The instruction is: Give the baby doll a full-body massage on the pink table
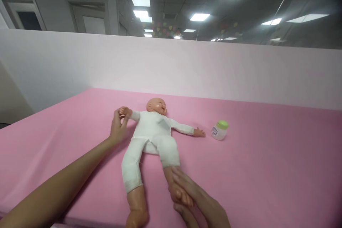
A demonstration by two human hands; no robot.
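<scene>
A baby doll [153, 128] with a white cloth body lies on its back on the pink padded surface [256, 171], its head at the far end and turned to the right. My left hand [119, 124] is closed round the doll's hand at the left, thumb on the near side. Around the doll's foot on the right is my right hand [195, 192], its fingers along the lower leg and its thumb beneath the foot. The doll's other arm stretches out to the right, its fingers spread.
A clear jar with a green lid [219, 130] stands right of the doll's outstretched hand. Behind the pink surface runs a low white wall [187, 67], with glass above its right part. Two doors are at the back left.
</scene>
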